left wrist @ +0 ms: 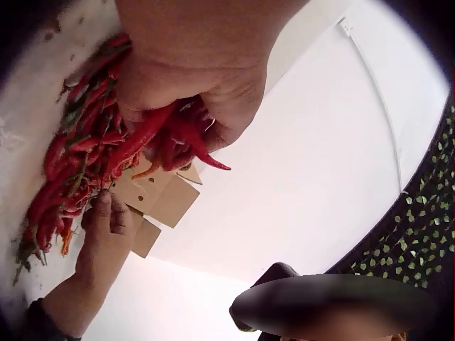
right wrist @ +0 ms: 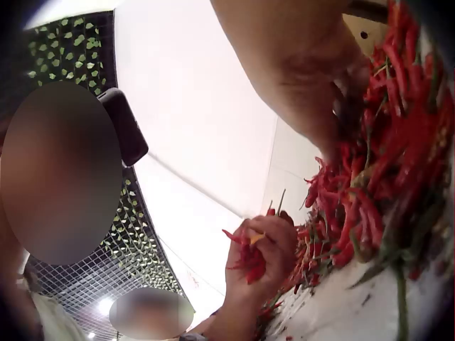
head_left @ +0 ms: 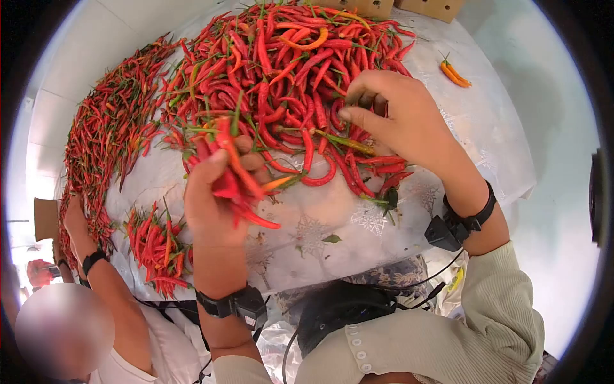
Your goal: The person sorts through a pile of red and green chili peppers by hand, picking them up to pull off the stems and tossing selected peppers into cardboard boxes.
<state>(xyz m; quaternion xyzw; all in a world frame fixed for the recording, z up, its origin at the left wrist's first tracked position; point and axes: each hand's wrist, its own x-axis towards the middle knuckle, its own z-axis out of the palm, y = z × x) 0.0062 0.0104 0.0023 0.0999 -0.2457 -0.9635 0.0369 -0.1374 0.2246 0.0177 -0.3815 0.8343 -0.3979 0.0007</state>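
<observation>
My left hand (head_left: 217,192) grips a bunch of red chili peppers (head_left: 235,160), their green stems and pointed tips sticking out past the fingers. An orange-tipped chili shows among them. The same bunch (right wrist: 250,259) appears in the right wrist view, held upright in the palm. At the right side of the large chili pile (head_left: 300,70), my right hand (head_left: 400,118) reaches in with bent fingers, the thumb tip beside a curved red chili. A small gap shows between thumb and forefinger.
A long second chili heap (head_left: 115,115) lies to the left, where another person's hand (head_left: 75,224) reaches. A small group of chilies (head_left: 157,246) sits near the table's front edge. Two orange chilies (head_left: 455,73) lie at the right on the white tablecloth (head_left: 492,121). Cardboard boxes (head_left: 432,8) stand behind.
</observation>
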